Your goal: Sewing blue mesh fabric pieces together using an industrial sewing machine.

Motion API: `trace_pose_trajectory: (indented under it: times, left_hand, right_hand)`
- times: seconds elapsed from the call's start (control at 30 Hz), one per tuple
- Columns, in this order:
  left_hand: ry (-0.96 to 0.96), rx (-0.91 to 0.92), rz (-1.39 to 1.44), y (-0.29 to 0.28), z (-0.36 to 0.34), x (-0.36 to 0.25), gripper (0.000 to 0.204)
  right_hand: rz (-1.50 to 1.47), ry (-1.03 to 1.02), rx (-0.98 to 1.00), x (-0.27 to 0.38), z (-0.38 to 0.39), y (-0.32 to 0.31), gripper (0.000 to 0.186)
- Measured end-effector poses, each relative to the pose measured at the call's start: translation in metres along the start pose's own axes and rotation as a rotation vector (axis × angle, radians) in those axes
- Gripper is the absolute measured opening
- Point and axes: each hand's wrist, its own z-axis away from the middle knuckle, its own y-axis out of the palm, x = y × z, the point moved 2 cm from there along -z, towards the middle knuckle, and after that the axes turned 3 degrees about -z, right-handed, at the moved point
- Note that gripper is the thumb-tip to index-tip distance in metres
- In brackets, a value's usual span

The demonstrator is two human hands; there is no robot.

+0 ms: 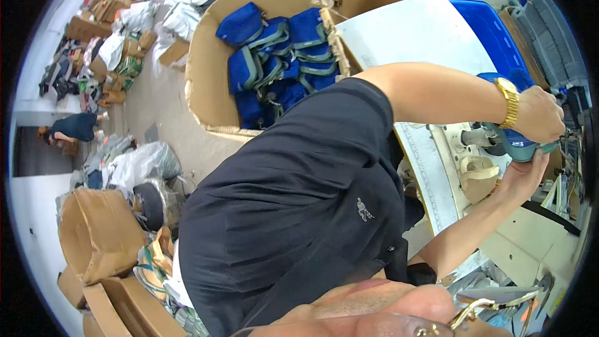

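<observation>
A blue fabric pouch with grey-green edging (516, 139) sits at the arm of a cream sewing machine (479, 175). My left hand (539, 114), with a gold watch at its wrist, comes over the pouch from above. Its fingers curl down along the pouch's far side, their tips partly hidden. From the lower side, my right hand (527, 171) pinches the grey-edged rim between thumb and fingers. Both hands are closed on the same pouch and lie close together. The needle area is not visible.
A white worktable (418, 31) extends beyond my left arm, beside a blue plastic bin (490, 32). A large open carton (209, 56) holds several similar blue pouches (246, 67). More cartons (103, 234) and plastic-wrapped bundles line the floor. Another person (78, 132) is far off at the left.
</observation>
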Motion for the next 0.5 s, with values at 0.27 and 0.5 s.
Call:
trace_pose_trajectory:
  times: [0.27,0.5]
  left_hand:
    - [-0.067,0.214,-0.024,0.007,-0.001,0.002,0.032]
    - [0.183,0.009,1.109,-0.131,0.124,-0.103,0.014]
  right_hand:
    - [-0.107,0.088,-0.050,-0.016,-0.021,-0.025,0.034]
    - [-0.208,0.185,0.009,-0.030,-0.035,-0.078,0.030]
